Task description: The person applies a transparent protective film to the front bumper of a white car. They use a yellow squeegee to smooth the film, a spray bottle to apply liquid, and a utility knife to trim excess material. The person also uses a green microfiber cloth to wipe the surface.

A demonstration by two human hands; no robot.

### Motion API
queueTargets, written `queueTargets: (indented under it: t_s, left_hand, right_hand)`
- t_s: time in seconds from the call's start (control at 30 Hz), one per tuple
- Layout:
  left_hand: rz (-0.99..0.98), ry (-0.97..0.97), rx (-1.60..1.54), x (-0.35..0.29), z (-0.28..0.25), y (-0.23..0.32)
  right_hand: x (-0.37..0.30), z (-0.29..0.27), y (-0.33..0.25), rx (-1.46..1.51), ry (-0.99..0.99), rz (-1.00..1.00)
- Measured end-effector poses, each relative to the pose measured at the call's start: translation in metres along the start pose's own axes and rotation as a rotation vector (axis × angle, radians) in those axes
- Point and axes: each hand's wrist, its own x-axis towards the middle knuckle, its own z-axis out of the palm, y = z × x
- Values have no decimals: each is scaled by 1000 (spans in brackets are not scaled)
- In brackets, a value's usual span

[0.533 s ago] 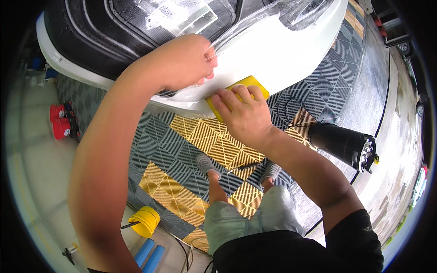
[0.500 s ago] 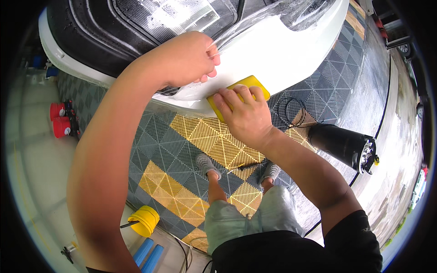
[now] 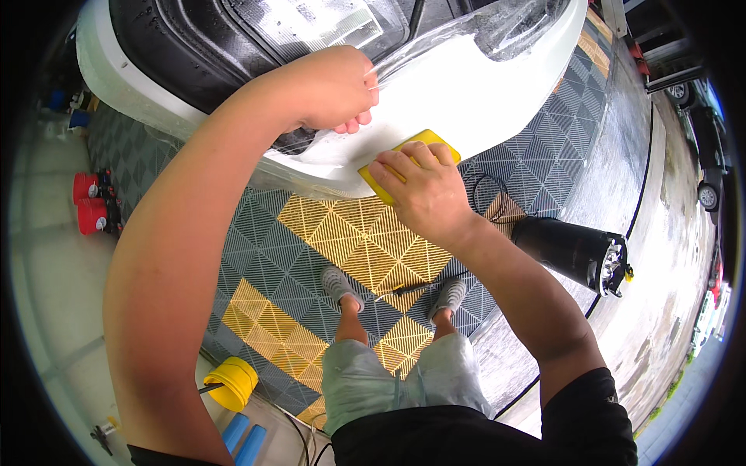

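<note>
A glossy white car body panel (image 3: 474, 97), edged by black trim, curves across the top of the view. Stretched, wrinkled clear film (image 3: 435, 40) runs over it, and loose film hangs below its lower edge. My left hand (image 3: 338, 89) is closed on a gathered part of this film, just above the panel. To its right and lower, my right hand (image 3: 427, 190) grips a flat yellow squeegee block (image 3: 375, 180), pressed against the panel's lower edge. My right fingers lie over the top of the block; its underside is hidden.
Below lies grey and yellow grid floor tiling (image 3: 365, 233). A black cylinder (image 3: 571, 252) and a coiled black cable (image 3: 486, 194) lie at the right. Red buckets (image 3: 92, 216) stand at the left; a yellow bucket (image 3: 233, 384) and blue bars (image 3: 250, 446) are at lower left.
The view has shifted slightly. My left hand has risen a little with the film still in it. The squeegee in my right hand stays at nearly the same place on the panel's edge.
</note>
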Motion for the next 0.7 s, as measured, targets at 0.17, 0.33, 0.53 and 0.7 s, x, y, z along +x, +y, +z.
queueTargets:
  t_s: [0.17,0.33,0.53,0.7]
  left_hand:
    - [3,-14,-20,2,-2,-3]
    - [-60,-49,282,-9,-12,4]
    - [-28,-71,335,-15,-15,-2]
    - [-42,-72,187,-15,-14,-5]
  right_hand:
    - [5,17,-15,-117,138,107]
    - [8,13,-14,35,142,135]
    - [16,14,-29,79,87,18]
    - [20,24,-55,-17,123,68]
